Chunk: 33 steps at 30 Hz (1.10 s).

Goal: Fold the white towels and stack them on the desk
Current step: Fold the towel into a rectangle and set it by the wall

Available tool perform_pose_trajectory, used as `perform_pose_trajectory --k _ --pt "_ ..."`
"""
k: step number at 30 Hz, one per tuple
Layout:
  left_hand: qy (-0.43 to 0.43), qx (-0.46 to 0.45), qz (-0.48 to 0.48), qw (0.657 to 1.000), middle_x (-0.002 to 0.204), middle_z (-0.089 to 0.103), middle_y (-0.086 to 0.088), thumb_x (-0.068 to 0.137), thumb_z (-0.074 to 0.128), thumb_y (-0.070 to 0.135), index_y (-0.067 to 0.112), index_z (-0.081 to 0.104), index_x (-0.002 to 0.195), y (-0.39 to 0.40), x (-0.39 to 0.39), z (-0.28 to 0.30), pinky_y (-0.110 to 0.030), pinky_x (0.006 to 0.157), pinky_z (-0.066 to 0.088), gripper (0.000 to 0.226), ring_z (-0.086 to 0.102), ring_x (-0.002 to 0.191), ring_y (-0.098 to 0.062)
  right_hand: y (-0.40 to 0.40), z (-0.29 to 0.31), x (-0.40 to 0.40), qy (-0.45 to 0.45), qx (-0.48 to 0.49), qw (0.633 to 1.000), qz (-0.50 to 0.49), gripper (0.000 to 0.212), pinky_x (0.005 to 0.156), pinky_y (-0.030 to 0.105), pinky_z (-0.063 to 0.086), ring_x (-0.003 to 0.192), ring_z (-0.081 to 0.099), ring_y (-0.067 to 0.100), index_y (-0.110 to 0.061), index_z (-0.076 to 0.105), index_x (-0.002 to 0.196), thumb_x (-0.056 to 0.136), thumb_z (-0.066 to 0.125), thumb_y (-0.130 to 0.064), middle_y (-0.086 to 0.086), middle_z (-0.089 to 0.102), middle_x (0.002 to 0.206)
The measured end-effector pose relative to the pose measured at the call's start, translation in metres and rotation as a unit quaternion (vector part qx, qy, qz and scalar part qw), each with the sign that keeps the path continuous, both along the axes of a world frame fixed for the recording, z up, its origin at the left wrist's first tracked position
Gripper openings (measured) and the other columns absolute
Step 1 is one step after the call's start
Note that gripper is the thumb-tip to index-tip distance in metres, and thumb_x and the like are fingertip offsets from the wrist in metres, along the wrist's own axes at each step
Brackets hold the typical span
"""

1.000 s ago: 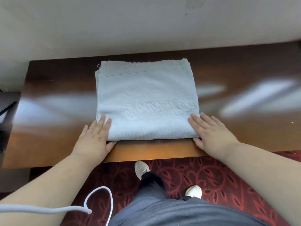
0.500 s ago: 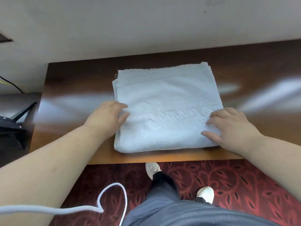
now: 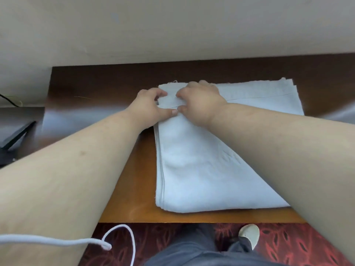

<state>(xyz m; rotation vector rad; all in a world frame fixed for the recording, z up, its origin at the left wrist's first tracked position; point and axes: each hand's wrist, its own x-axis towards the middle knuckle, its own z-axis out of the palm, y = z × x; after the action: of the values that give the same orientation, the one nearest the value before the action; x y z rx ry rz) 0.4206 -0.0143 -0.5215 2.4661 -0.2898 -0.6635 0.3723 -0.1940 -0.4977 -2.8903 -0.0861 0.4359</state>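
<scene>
A white towel [image 3: 194,169], folded into a thick rectangle with several layers showing along its left edge, lies on the brown wooden desk [image 3: 124,198]. Both hands are at its far left corner. My left hand [image 3: 149,108] curls around that corner from the left, fingers over the far edge and thumb pressing the top layer. My right hand [image 3: 199,104] lies beside it on the towel, fingertips pinching the same corner layers. My right forearm crosses over the towel's right half and hides part of it.
A beige wall [image 3: 172,31] runs right behind the desk. A dark object [image 3: 15,139] sits off the desk's left end. A white cord [image 3: 107,240] loops near my left arm. Below the desk's front edge are red patterned carpet [image 3: 299,244] and my shoe [image 3: 249,233].
Both hands have moved from the towel's near side edges up to its far left corner and closed on it. The view has shifted left and closer.
</scene>
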Motion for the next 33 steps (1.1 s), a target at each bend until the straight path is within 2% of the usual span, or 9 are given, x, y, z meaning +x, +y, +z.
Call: perform_pose_trajectory --k 2,7,10,15,18,22,27,30,33 --pt "0.021 -0.009 -0.004 1.000 0.122 0.047 0.008 0.068 0.080 0.060 0.038 0.054 0.126 0.004 0.009 -0.002 -0.011 0.071 0.036 0.067 0.050 0.101 -0.004 0.000 -0.004 0.010 -0.010 -0.020 1.000 0.002 0.042 0.090 0.043 0.036 0.117 0.046 0.028 -0.032 0.059 0.128 0.093 0.053 -0.053 0.000 0.056 0.124" --pt "0.055 -0.021 -0.031 0.998 0.112 0.050 0.015 0.069 0.081 0.055 0.043 0.054 0.119 0.014 0.025 -0.006 -0.008 0.067 0.032 0.058 0.048 0.090 0.007 0.004 -0.006 0.023 -0.022 0.012 0.999 0.032 0.024 0.078 0.036 0.032 0.099 0.050 0.024 -0.027 0.065 0.105 0.094 0.055 -0.046 -0.003 0.054 0.099" --pt "0.059 -0.034 -0.039 0.997 0.106 0.048 0.021 0.069 0.081 0.055 0.045 0.053 0.116 0.016 0.027 -0.007 -0.008 0.068 0.033 0.055 0.049 0.089 0.007 0.001 -0.003 0.018 -0.041 0.049 0.997 0.035 0.024 0.077 0.035 0.039 0.097 0.055 0.025 -0.023 0.061 0.114 0.096 0.055 -0.038 -0.001 0.060 0.104" --pt "0.042 -0.047 -0.059 0.996 0.101 0.046 0.023 0.066 0.081 0.058 0.045 0.054 0.114 0.016 0.031 -0.008 -0.008 0.067 0.033 0.056 0.049 0.085 0.008 0.005 0.005 0.020 -0.038 0.014 0.994 0.097 0.036 0.077 0.036 0.043 0.093 0.055 0.024 -0.022 0.067 0.111 0.095 0.054 -0.052 0.001 0.059 0.103" --pt "0.050 -0.045 -0.063 0.996 0.102 0.049 0.022 0.064 0.080 0.062 0.046 0.055 0.114 0.017 0.035 -0.008 -0.012 0.070 0.036 0.057 0.051 0.090 0.005 0.009 0.006 0.022 -0.063 -0.004 0.988 0.138 0.032 0.077 0.038 0.044 0.096 0.057 0.027 -0.019 0.069 0.110 0.099 0.051 -0.043 0.004 0.062 0.105" --pt "0.055 -0.050 -0.056 0.996 0.103 0.050 0.024 0.062 0.080 0.063 0.047 0.056 0.113 0.018 0.037 -0.009 -0.011 0.072 0.035 0.059 0.050 0.095 0.008 0.009 0.004 0.022 -0.066 0.013 0.991 0.115 0.028 0.076 0.038 0.045 0.094 0.057 0.028 -0.016 0.067 0.110 0.100 0.051 -0.036 0.005 0.062 0.105" --pt "0.053 -0.040 -0.070 0.995 0.111 0.049 0.017 0.054 0.074 0.074 0.044 0.055 0.121 0.018 0.032 -0.008 -0.014 0.073 0.036 0.076 0.052 0.099 -0.001 0.006 -0.002 0.021 -0.045 0.026 0.989 0.135 0.029 0.083 0.038 0.046 0.099 0.058 0.023 -0.021 0.068 0.109 0.097 0.053 -0.043 -0.001 0.064 0.105" --pt "0.041 -0.025 -0.076 0.996 0.114 0.045 0.011 0.060 0.080 0.065 0.041 0.052 0.127 0.018 0.027 -0.010 -0.012 0.070 0.034 0.077 0.050 0.097 -0.004 0.008 -0.007 0.021 -0.045 0.067 0.991 0.109 0.017 0.070 0.033 0.039 0.085 0.056 0.021 -0.023 0.059 0.091 0.098 0.055 -0.039 -0.004 0.058 0.090" --pt "0.049 -0.019 -0.063 0.997 0.117 0.044 0.011 0.059 0.082 0.063 0.040 0.051 0.127 0.016 0.026 -0.009 -0.013 0.068 0.034 0.078 0.050 0.095 -0.005 0.009 -0.011 0.026 -0.037 0.086 0.993 0.068 0.017 0.052 0.030 0.028 0.066 0.049 0.016 -0.026 0.044 0.091 0.100 0.051 -0.038 -0.009 0.046 0.078"
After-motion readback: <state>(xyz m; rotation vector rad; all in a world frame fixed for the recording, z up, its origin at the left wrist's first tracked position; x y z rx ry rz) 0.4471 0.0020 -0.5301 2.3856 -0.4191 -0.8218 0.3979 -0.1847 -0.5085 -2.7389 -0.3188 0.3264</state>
